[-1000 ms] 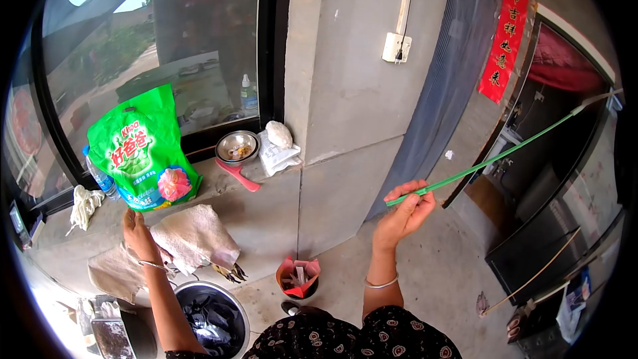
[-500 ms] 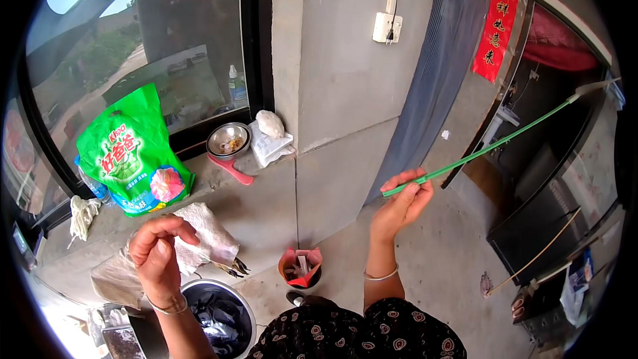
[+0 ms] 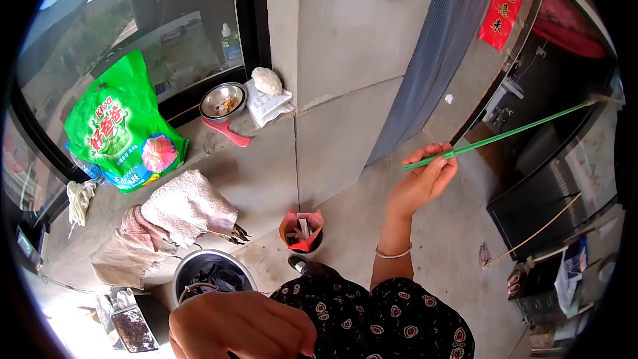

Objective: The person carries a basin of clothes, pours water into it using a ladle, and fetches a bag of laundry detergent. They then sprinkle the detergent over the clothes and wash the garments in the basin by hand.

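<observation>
Grey concrete walls (image 3: 349, 33) and a matching floor (image 3: 458, 252) make up the site, with a dark doorway (image 3: 565, 46) on the right side. From my remote station I record the right hand (image 3: 422, 183) closed on a green stick (image 3: 525, 129), gripping it near one end between thumb and fingers. The stick slants up and rightward; its far part crosses the doorway in my view. I find the left hand (image 3: 246, 326) low and close to the camera, fingers curled, palm hidden; I cannot tell whether it holds anything. Just beyond it stands a metal bucket (image 3: 243, 271) with dark contents. On the ledge (image 3: 206, 163) I note a green bag (image 3: 126, 133) and, to its right, a steel bowl (image 3: 222, 102).
</observation>
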### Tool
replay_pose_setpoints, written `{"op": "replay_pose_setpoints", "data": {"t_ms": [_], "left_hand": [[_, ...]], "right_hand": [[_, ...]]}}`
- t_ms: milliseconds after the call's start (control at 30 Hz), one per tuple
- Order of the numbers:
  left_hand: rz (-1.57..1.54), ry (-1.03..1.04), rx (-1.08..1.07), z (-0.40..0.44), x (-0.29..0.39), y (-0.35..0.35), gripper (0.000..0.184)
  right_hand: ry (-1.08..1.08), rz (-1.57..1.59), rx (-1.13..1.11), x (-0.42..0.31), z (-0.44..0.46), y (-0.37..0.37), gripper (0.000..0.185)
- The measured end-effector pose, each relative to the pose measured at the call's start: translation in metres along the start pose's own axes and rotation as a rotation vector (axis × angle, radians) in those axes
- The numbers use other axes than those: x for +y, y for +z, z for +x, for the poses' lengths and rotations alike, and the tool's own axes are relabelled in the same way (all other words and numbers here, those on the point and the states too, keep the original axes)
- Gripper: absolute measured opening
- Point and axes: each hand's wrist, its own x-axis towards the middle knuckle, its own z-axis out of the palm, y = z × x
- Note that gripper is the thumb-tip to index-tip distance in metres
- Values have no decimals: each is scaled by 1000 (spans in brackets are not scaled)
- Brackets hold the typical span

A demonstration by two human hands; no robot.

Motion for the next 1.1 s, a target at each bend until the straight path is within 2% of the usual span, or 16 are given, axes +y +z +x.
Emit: {"op": "replay_pose_setpoints", "data": {"t_ms": [100, 400, 600, 800, 833, 967, 1033, 1100], "left_hand": [[-46, -4, -82, 0, -5, -4, 14], [-87, -16, 75, -8, -12, 1, 21], [-178, -45, -14, -9, -23, -2, 21], [-116, 4, -53, -2, -18, -8, 18], [-80, 34, -121, 1, -16, -11, 19], [-4, 82, -42, 16, 3, -6, 19], [57, 115, -56, 27, 16, -1, 25], [128, 124, 29, 30, 27, 12, 31]], "right_hand": [[-2, -7, 20, -1, 4, -7, 29], [85, -6, 48, 3, 18, -33, 29], [123, 25, 95, 12, 25, -52, 24], [140, 30, 133, 24, 30, -64, 24], [138, 46, 128, 22, 31, -61, 23], [156, 127, 98, 18, 32, -44, 21], [128, 138, 78, 14, 31, -35, 20], [111, 162, 55, 12, 34, -20, 20]]}}
